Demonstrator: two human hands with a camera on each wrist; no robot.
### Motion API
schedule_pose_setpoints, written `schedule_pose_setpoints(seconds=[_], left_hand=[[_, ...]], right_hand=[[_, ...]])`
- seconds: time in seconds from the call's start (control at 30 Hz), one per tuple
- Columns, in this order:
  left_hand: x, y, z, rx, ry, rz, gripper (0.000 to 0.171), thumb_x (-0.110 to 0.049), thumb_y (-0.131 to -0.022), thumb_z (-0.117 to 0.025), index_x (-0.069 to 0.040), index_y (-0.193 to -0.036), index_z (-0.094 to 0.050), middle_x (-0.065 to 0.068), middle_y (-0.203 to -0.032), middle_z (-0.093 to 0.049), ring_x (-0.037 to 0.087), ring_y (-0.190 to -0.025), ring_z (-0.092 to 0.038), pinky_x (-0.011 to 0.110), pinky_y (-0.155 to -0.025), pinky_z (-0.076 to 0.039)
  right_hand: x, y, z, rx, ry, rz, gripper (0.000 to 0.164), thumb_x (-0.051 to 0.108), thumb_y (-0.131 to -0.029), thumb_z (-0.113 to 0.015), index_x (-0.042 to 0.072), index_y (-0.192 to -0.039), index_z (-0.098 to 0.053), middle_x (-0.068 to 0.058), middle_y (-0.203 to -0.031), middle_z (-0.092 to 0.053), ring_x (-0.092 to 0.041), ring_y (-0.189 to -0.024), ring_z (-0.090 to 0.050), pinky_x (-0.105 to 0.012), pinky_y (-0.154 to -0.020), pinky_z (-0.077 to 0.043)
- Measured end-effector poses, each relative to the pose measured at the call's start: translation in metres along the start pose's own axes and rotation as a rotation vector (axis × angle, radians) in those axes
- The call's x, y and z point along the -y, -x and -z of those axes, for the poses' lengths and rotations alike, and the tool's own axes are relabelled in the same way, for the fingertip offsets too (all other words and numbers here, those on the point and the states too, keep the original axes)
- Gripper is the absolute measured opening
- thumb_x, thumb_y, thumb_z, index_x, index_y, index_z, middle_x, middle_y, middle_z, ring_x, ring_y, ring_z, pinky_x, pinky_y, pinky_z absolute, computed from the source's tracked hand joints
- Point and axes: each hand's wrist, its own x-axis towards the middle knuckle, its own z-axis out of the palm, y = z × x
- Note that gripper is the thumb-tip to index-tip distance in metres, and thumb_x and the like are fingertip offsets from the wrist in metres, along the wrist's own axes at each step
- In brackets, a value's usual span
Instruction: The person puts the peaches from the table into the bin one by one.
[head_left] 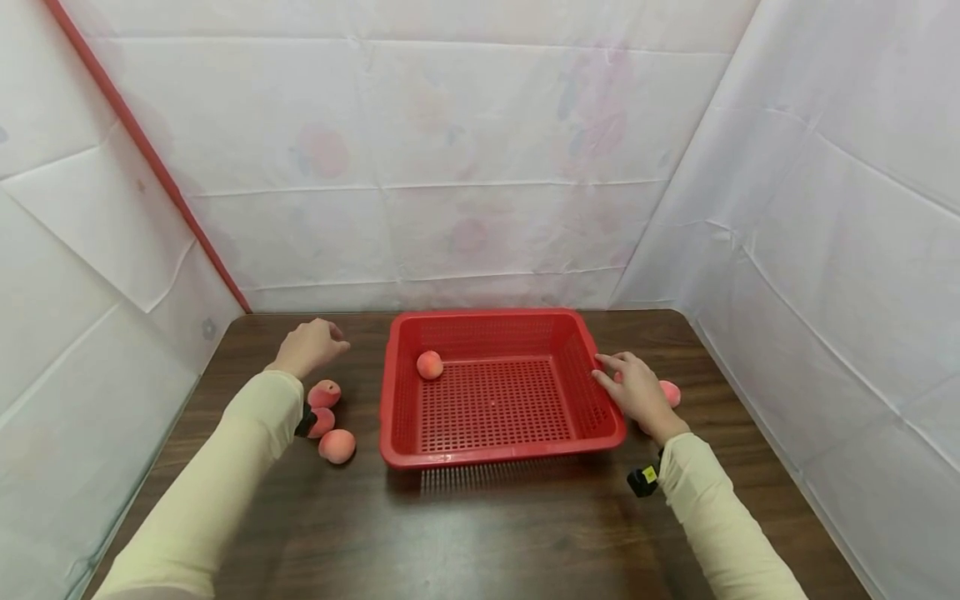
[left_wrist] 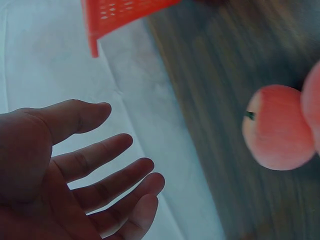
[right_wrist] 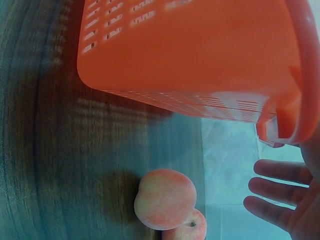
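Observation:
A red plastic basket [head_left: 492,408] with a perforated floor stands mid-table, and one peach [head_left: 430,365] lies in its left back part. My left hand [head_left: 308,346] hovers left of the basket with nothing in it. Its fingers [left_wrist: 102,150] are spread and loosely bent in the left wrist view. Just below it on the table lie three peaches [head_left: 337,447] close together. At the basket's right rim is my right hand [head_left: 633,387], fingers extended; the rim hides its thumb in the right wrist view. Below that hand are two peaches [right_wrist: 165,199], partly covered in the head view.
The dark wooden table [head_left: 495,533] is bordered at the back by a white patterned sheet [head_left: 465,167] and at the right by another hanging sheet [head_left: 840,208]. A red strip [head_left: 142,150] runs down the left back corner.

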Motion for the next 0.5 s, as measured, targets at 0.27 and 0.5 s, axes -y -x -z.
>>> schedule_pose_setpoints(seconds=[0.27,0.5], left_hand=[[0.014,0.002,-0.008,0.044,0.003,0.033,0.042,-0.028,-0.092,-0.060,0.005,-0.119,-0.061,0.031,-0.123,-0.060,0.051,-0.112,-0.056,0.058,-0.089,-0.048],[0.026,0.001,-0.017,0.091,0.006,0.048,0.042,-0.027,-0.091,-0.061,0.006,-0.118,-0.060,0.031,-0.121,-0.060,0.049,-0.110,-0.058,0.056,-0.086,-0.049]], right_hand=[[0.001,0.000,0.000,-0.005,0.007,0.002,0.045,0.031,-0.096,-0.060,0.006,-0.134,-0.060,-0.021,-0.119,-0.061,-0.036,-0.104,-0.059,-0.052,-0.087,-0.050],[0.000,0.001,0.000,0.006,0.007,0.003,0.045,0.031,-0.096,-0.060,0.006,-0.134,-0.059,-0.021,-0.119,-0.061,-0.035,-0.105,-0.059,-0.052,-0.087,-0.050]])
